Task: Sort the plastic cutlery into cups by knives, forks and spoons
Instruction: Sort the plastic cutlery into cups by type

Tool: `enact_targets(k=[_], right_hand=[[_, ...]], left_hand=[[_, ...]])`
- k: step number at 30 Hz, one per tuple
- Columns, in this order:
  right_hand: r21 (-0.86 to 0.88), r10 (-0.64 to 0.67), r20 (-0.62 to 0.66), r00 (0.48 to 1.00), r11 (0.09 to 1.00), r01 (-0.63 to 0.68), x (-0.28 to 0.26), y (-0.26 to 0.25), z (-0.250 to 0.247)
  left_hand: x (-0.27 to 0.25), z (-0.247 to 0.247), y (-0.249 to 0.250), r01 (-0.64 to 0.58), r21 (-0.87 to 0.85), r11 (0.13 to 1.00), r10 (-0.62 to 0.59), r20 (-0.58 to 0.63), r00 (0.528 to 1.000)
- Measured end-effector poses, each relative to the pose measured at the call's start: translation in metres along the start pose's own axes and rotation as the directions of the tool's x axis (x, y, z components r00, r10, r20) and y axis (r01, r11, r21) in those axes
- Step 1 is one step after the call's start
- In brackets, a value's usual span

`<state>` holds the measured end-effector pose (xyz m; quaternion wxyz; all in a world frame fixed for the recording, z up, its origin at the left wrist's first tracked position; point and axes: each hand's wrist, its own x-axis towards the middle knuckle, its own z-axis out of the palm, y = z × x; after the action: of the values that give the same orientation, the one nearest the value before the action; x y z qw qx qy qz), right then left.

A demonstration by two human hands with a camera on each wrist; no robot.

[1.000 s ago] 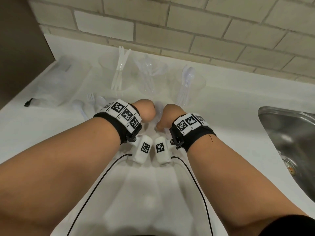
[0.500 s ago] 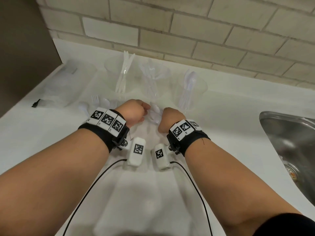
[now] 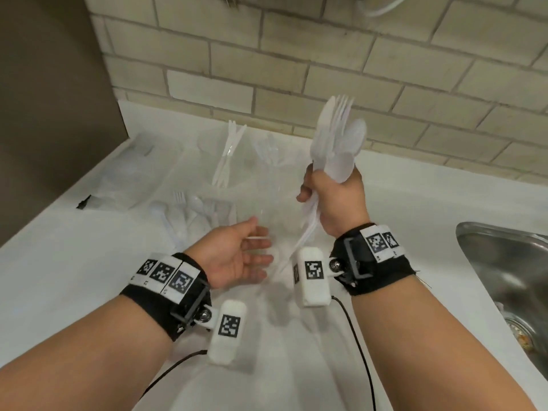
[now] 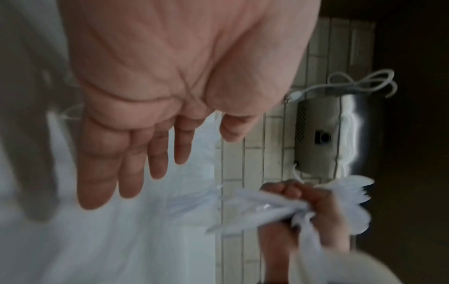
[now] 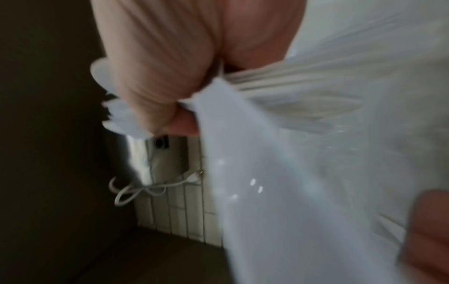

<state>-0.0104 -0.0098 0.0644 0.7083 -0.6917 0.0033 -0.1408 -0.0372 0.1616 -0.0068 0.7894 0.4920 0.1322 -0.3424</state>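
My right hand (image 3: pixel 321 192) is raised above the counter and grips a bundle of white plastic cutlery (image 3: pixel 336 143), with fork, knife and spoon heads up and handles hanging below the fist. The left wrist view shows that bundle (image 4: pixel 257 203) in the fist; the right wrist view is blurred, with the handles (image 5: pixel 255 153) streaming past. My left hand (image 3: pixel 256 252) lies open, palm up and holding nothing, low beside the handles. At the wall, one clear cup (image 3: pixel 228 161) holds knives and a second clear cup (image 3: pixel 271 155) holds forks. Loose forks and spoons (image 3: pixel 192 210) lie on the counter to the left.
A clear plastic bag (image 3: pixel 127 179) lies at the far left of the white counter (image 3: pixel 415 221). A steel sink (image 3: pixel 504 277) is sunk in at the right. A tiled wall (image 3: pixel 326 54) backs the counter, and a dark panel (image 3: pixel 53 84) closes the left side.
Both hands were down on the counter, closed around cutlery. Now my right hand has lifted up with the bundle, and my left hand has let go, opened and turned palm up.
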Motion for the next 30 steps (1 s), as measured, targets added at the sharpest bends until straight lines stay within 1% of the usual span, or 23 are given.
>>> enact_targets(k=[1,3,5,6,8,10,12,15,17,20,24,28,30], right_hand=[[-0.019,-0.07,-0.052,0.996,0.997,0.07,-0.001,-0.005,0.004],[-0.105,-0.188,-0.138,0.972,0.979,0.174,-0.005,-0.012,0.011],[-0.173,-0.281,-0.178,0.943,0.952,0.251,-0.01,-0.015,0.017],[-0.198,-0.314,-0.175,0.933,0.94,0.279,-0.012,-0.016,0.02],[-0.223,-0.341,-0.17,0.925,0.927,0.301,-0.013,-0.016,0.022],[-0.204,-0.326,-0.196,0.925,0.936,0.287,-0.013,-0.015,0.026],[-0.112,-0.27,-0.232,0.935,0.962,0.25,-0.013,-0.014,0.032],[0.083,-0.145,-0.272,0.951,0.981,0.173,-0.015,-0.014,0.044],[0.172,-0.084,-0.263,0.961,0.976,0.133,-0.016,-0.015,0.052],[0.211,-0.023,-0.216,0.976,0.975,0.07,-0.018,-0.013,0.062],[0.14,-0.003,-0.152,0.988,0.99,0.025,-0.022,-0.004,0.066],[0.219,0.016,-0.062,0.998,0.976,-0.002,-0.019,-0.002,0.063],[0.192,-0.015,0.005,1.0,0.981,0.014,-0.02,0.002,0.064]], left_hand=[[-0.001,0.002,-0.003,0.032,0.012,0.999,-0.033,0.069,0.997],[-0.006,0.007,-0.007,0.084,0.016,0.996,-0.086,0.196,0.977],[-0.011,0.011,-0.005,0.111,-0.018,0.994,-0.101,0.29,0.952],[-0.014,0.013,-0.002,0.107,-0.036,0.994,-0.091,0.315,0.945],[-0.016,0.014,0.004,0.076,-0.076,0.994,-0.048,0.314,0.948],[-0.017,0.015,0.007,0.015,-0.103,0.995,0.012,0.261,0.965],[-0.015,0.016,0.009,-0.043,-0.122,0.992,0.067,0.199,0.978],[-0.014,0.016,0.017,-0.052,-0.157,0.986,0.074,0.143,0.987],[-0.014,0.014,0.024,-0.037,-0.215,0.976,0.064,0.12,0.991],[-0.015,0.013,0.032,-0.052,-0.246,0.968,0.088,0.135,0.987],[-0.023,0.015,0.04,-0.099,-0.273,0.957,0.149,0.169,0.974],[-0.021,0.01,0.038,-0.053,-0.205,0.977,0.097,0.209,0.973],[-0.021,0.008,0.039,-0.064,-0.194,0.979,0.11,0.235,0.966]])
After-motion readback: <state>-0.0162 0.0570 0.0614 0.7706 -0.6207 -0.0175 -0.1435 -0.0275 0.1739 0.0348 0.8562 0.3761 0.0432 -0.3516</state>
